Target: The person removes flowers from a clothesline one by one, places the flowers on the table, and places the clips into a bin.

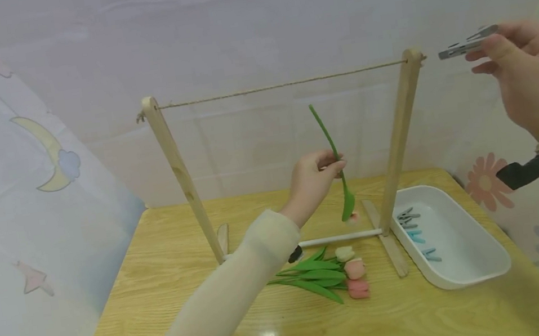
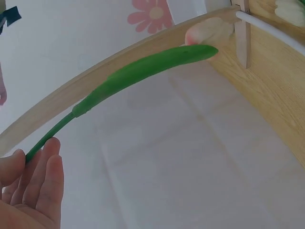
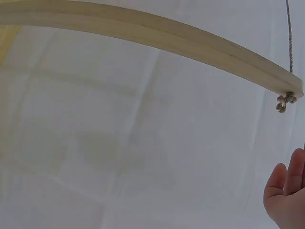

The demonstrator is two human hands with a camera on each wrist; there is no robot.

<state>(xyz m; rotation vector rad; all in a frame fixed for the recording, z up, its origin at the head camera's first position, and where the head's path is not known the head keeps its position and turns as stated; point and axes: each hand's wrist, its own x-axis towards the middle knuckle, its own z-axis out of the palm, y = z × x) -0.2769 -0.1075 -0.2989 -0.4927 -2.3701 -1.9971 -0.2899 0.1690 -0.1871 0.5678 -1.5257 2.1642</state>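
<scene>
My left hand [image 1: 314, 179] pinches the green stem of an artificial tulip [image 1: 348, 203] between thumb and fingers. The stem points up toward the twine [image 1: 284, 85], and the leaf and pale pink bloom hang downward. In the left wrist view, the tulip's leaf [image 2: 147, 69] partly covers its bloom. Held up beyond the right post's top, a grey clothespin [image 1: 460, 48] is gripped by my right hand [image 1: 538, 70]. The right wrist view catches only part of that hand [image 3: 288, 202], below the knotted twine end [image 3: 286, 101]; the clothespin is out of sight there.
Twine spans two wooden posts [image 1: 401, 139] joined low down by a white rod [image 1: 340, 237]. Several tulips [image 1: 320, 278] lie on the wooden table [image 1: 166, 318] in front. At right, a white tray [image 1: 467, 233] holds grey clothespins [image 1: 407, 218] and blue clothespins [image 1: 431, 254].
</scene>
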